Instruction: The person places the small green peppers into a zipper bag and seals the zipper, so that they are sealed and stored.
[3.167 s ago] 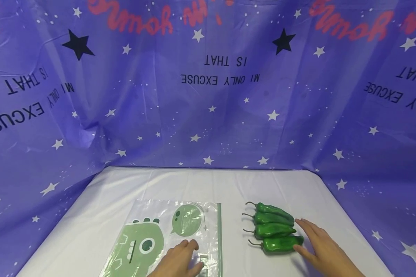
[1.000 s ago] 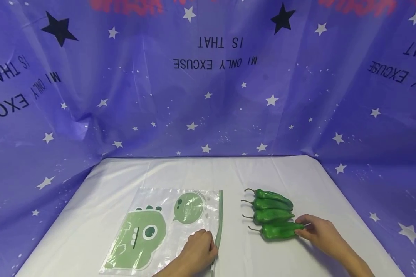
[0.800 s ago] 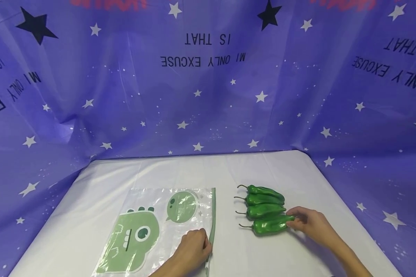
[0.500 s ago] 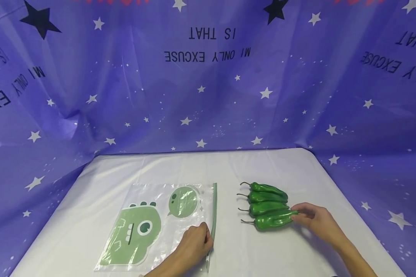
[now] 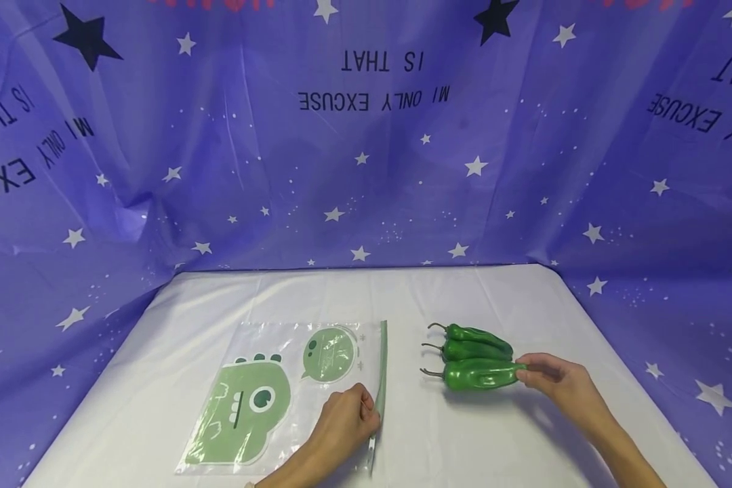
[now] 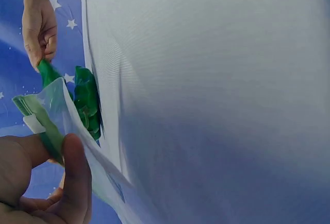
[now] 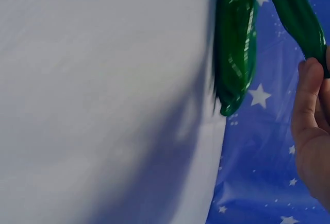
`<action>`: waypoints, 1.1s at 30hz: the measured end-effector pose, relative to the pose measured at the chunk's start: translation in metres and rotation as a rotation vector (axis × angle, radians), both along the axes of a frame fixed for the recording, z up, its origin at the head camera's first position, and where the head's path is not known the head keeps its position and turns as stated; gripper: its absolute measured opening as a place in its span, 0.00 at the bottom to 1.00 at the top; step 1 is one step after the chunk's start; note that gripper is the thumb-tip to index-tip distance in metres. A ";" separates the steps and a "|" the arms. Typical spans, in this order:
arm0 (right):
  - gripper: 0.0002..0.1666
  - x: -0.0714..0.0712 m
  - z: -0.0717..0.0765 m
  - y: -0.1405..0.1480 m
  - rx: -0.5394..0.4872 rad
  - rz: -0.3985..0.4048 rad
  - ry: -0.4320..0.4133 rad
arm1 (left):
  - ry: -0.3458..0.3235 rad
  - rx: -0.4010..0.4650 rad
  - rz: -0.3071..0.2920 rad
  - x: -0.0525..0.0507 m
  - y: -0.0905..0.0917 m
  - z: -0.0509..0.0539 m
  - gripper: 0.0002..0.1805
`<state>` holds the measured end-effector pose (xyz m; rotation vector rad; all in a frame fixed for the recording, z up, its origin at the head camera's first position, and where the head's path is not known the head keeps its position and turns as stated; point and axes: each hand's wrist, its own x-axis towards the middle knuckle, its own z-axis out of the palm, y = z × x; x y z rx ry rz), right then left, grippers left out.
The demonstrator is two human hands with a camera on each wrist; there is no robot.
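Observation:
My right hand (image 5: 561,386) pinches the tip of a green chili pepper (image 5: 478,375), lifted above the table with its stem pointing left. In the right wrist view this pepper (image 7: 299,15) is clear of the peppers (image 7: 237,44) lying on the cloth. Two resting peppers (image 5: 477,348) show behind it in the head view; anything directly under it is hidden. My left hand (image 5: 344,417) pinches the green-edged opening of a clear zip bag (image 5: 287,393) with a green dinosaur print. The left wrist view shows the bag's edge (image 6: 56,110) raised between thumb and finger, beside a white slider (image 6: 34,123).
A white cloth (image 5: 402,291) covers the table. Purple curtains (image 5: 390,183) with stars and lettering hang at the back and both sides. White cloth lies between the bag and the peppers.
My right hand has closed on the nearest pepper's tip and raised it off the table. My left hand has moved to the bag's green edge and pinched it. The head view has shifted.

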<state>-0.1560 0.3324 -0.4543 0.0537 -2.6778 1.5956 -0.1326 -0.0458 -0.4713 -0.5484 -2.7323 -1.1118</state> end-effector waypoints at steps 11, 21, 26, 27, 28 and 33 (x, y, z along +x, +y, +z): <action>0.24 -0.022 0.014 -0.041 -0.111 -0.038 0.058 | 0.030 0.003 0.044 0.002 0.001 0.005 0.12; 0.26 -0.039 0.025 -0.069 -0.124 -0.020 0.043 | 0.093 0.001 0.078 -0.001 0.001 0.008 0.14; 0.25 -0.046 0.028 -0.079 -0.132 0.005 0.043 | 0.139 0.001 0.072 -0.002 0.003 0.008 0.14; 0.25 -0.047 0.028 -0.080 -0.125 0.004 0.043 | 0.148 0.001 0.070 -0.002 0.003 0.008 0.14; 0.24 -0.048 0.029 -0.082 -0.123 0.006 0.040 | 0.156 0.001 0.067 -0.002 0.003 0.007 0.13; 0.24 -0.054 0.028 -0.092 -0.134 0.011 0.034 | 0.196 0.014 0.055 -0.001 0.005 0.006 0.13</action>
